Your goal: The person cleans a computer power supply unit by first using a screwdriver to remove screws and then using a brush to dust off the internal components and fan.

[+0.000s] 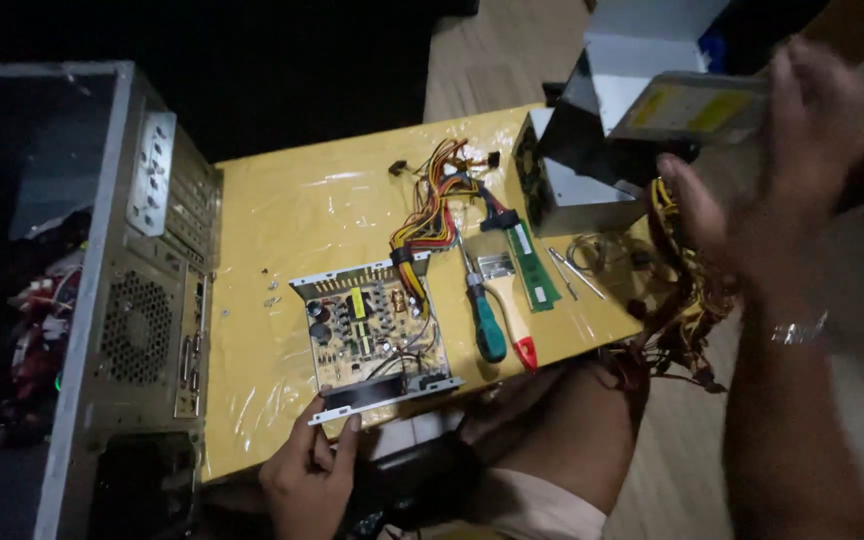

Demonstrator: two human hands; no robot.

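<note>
Left hand (pixel 310 470) pinching the near edge of open power supply (pixel 377 335), low centre on yellow bench (pixel 282 230); right hand (pixel 782 170), blurred, gripping grey drive (pixel 697 105), upper right.

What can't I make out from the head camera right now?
- Right hand: motion-blurred; its grip on the grey drive is unclear.
- Computer case interior: too dark, cut off by the left edge.
- Open power supply parts: too small to tell.
- Small screws on the yellow table: tiny, uncountable.
- Left hand: fingers touch the supply's edge.
</note>
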